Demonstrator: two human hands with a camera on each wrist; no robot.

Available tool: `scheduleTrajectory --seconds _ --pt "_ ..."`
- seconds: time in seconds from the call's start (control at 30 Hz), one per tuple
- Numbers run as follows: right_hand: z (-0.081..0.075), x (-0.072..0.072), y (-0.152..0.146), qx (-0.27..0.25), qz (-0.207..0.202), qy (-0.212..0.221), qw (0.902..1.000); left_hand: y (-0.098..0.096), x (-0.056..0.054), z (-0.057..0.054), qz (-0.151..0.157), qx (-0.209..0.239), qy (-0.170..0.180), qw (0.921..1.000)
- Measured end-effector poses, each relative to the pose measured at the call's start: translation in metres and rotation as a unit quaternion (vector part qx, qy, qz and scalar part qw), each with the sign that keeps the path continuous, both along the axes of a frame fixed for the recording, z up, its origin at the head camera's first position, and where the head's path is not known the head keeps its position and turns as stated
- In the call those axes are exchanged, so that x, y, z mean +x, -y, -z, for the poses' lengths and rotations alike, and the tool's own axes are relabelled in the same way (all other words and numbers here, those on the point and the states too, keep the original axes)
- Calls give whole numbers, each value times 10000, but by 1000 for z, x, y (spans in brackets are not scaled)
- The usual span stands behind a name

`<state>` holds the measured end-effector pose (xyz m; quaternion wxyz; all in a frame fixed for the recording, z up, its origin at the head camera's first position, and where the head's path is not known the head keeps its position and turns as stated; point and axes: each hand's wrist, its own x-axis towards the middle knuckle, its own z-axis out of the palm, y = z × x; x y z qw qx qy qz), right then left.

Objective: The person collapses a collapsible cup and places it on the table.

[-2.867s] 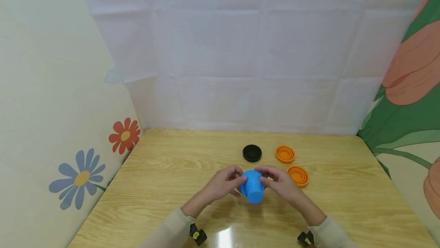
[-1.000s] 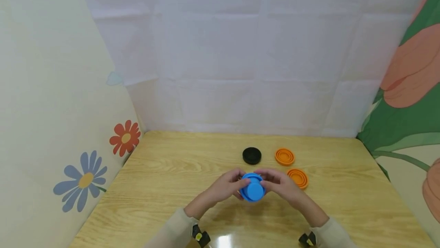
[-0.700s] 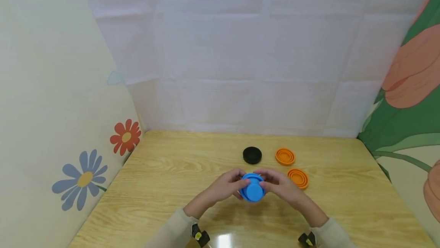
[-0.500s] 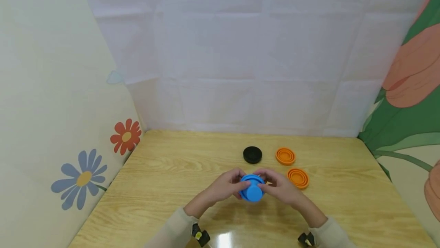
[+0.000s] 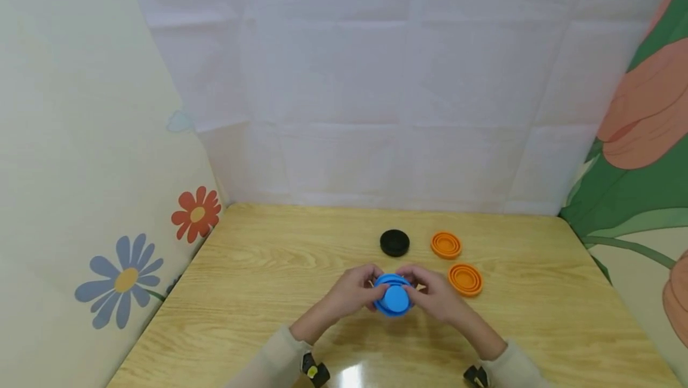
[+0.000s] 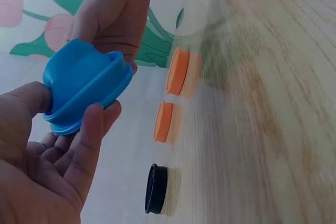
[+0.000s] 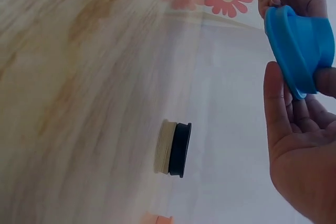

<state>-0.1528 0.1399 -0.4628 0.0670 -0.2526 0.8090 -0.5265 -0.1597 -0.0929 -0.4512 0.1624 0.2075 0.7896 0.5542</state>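
A blue collapsible cup point(image 5: 397, 299) is held above the table, its small round base facing my head camera and its wide rim away from it. My left hand point(image 5: 352, 288) grips it on the left, thumb against the wall and fingers under the rim. On the other side my right hand point(image 5: 435, 294) holds it the same way. The left wrist view shows the cup point(image 6: 84, 82) partly folded, with a stepped, uneven wall. From the right wrist, the wide rim of the cup point(image 7: 283, 45) shows edge-on above the fingers.
Beyond the hands lies a flat black folded cup point(image 5: 395, 243) on the wooden table point(image 5: 258, 268). Two flat orange folded cups, one farther back point(image 5: 446, 246) and one nearer point(image 5: 465, 280), lie to the right. A white cloth point(image 5: 333, 107) hangs behind the table.
The blue cup stood taller at first; its walls have since been pushed in and it is shorter, its base turned to the head camera. Both hands keep their hold. The other cups stay put.
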Motion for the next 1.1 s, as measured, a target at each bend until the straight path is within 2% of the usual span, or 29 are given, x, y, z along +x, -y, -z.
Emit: scheduleTrajectory --seconds 0.13,0.27,0.33,0.43,0.67,0.87,0.97,1.1 --pt "0 1 -2 -349 101 383 9986 -2 1 -2 -199 56 -243 9995" --pt "0 1 -6 -1040 -113 948 9900 -3 3 -3 -422 184 -440 9980" --pt "0 1 -9 -1315 -252 1163 9841 -3 4 -3 -424 231 -463 9978" --pt "-1 2 -12 -1443 -359 1290 9804 -4 4 -3 -237 261 -381 9987" --pt "-2 2 -16 -906 -233 662 9934 -3 5 -7 303 34 -94 9995" --pt "-5 3 -15 -382 -399 186 9983 -1 1 -8 646 -362 -327 9967" --pt "-4 4 -12 -308 -355 151 9988 1 0 -6 657 -651 -538 9943" --pt "0 4 -9 -509 -183 458 9975 3 0 -6 392 -696 -580 9951"
